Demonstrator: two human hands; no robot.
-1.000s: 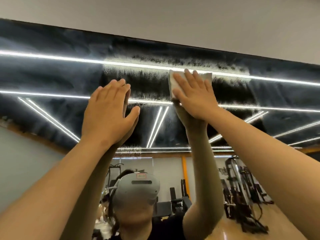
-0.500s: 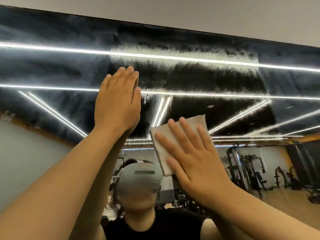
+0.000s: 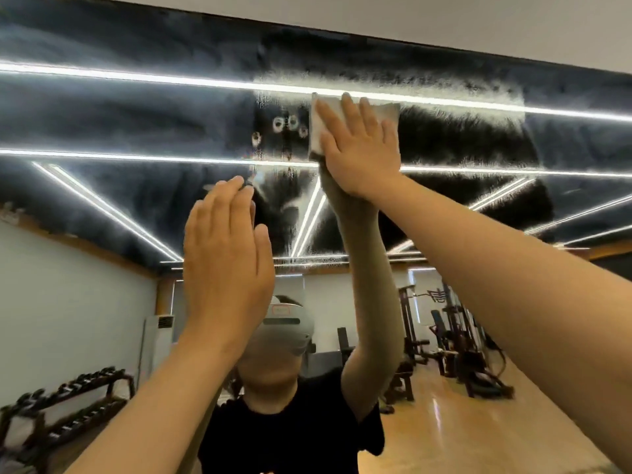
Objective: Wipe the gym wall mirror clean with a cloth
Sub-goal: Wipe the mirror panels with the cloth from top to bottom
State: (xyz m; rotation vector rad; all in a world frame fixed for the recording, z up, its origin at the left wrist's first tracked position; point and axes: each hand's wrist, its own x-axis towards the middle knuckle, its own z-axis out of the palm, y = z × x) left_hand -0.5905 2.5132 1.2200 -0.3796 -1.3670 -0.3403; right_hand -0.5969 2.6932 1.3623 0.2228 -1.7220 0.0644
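Mirror [image 3: 136, 114] top is getting the cloth [image 3: 319, 128] again: your right hand [image 3: 359, 148] is pressing it there, fingers flat. Your left hand [image 3: 222, 254], fingers straight, is dropping.

One head-worn, wide-angle view faces the mirror [image 3: 102, 124] from close, tilted up toward its top edge; the headset [image 3: 290, 323] shows in reflection.

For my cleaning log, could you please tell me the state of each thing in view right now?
mirror, hazy with streaks, wiped clearer right of the cloth
cloth, pressed flat against the mirror
right hand, open, fingers straight on the cloth
left hand, open, raised, holding nothing
ring marks, unwiped
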